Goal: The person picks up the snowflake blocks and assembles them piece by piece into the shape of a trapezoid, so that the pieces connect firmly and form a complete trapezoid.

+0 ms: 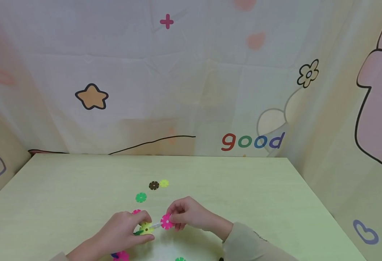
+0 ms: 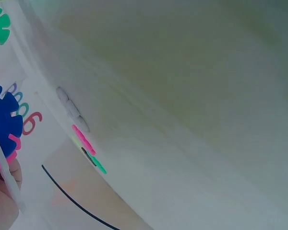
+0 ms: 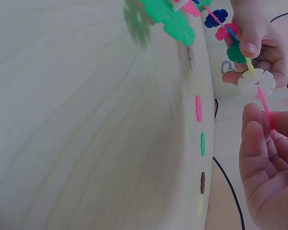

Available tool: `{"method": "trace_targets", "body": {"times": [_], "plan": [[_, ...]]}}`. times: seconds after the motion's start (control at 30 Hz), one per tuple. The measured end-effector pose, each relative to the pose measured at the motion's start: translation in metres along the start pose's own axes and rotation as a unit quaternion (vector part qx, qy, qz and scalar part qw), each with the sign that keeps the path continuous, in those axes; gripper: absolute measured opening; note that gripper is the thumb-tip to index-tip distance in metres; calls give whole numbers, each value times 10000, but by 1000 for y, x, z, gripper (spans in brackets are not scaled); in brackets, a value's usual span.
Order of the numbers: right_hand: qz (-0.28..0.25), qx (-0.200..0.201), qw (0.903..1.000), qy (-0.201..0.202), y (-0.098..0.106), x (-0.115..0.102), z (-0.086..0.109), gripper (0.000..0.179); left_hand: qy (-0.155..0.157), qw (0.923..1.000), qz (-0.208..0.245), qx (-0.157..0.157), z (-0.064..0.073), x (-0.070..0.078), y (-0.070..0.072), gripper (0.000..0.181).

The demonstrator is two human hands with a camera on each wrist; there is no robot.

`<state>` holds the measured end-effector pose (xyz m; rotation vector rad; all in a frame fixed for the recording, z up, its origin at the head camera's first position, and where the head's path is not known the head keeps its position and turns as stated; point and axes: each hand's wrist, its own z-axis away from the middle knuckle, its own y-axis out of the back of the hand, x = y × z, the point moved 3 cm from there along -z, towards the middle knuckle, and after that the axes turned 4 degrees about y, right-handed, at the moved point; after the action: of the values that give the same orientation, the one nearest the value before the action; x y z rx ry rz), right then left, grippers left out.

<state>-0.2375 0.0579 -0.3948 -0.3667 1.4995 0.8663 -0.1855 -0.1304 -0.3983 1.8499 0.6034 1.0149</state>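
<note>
Two hands share one chain: the left hand [image 1: 123, 229] pinches a yellow disc [image 1: 147, 230], the right hand [image 1: 191, 216] a pink disc [image 1: 165, 224] between thumb and fingers. One white disc [image 3: 248, 87] links these, between the hands. Beyond lie one brown disc [image 1: 152, 187], one pale yellow disc [image 1: 164, 183], one green disc [image 1: 138, 197]; the chain's full count seems partly hidden.

Past the far edge of your pale table [image 1: 259, 192], you face a cloth backdrop [image 1: 184, 94] printed with an orange star [image 1: 92, 96] at left and the word "good" [image 1: 253, 141] at right; the near right cloth [image 1: 335, 174] bears a purple heart [image 1: 366, 232].
</note>
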Motion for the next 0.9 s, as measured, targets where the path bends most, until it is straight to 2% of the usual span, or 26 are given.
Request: {"method": "trace_targets", "body": {"times": [0.1, 0.27, 0.33, 0.57, 0.9], "plan": [[-44, -48, 10000, -41, -1, 0, 0, 10, -76, 10000, -18, 16, 0, 2, 0, 32], [-232, -103, 9995, -163, -3, -1, 3, 10, 47, 9997, 24, -223, -1, 5, -1, 33], [-319, -108, 9993, -176, -4, -1, 4, 9, 9, 9997, 34, -240, -1, 6, -1, 33], [-536, -177, 9983, -116, -8, 2, 8, 9, -528, 9985, -107, 121, 2, 12, -3, 26], [-734, -237, 9970, -83, -9, 4, 9, 11, -1014, 9929, -220, 577, 1, 14, -4, 23]]}}
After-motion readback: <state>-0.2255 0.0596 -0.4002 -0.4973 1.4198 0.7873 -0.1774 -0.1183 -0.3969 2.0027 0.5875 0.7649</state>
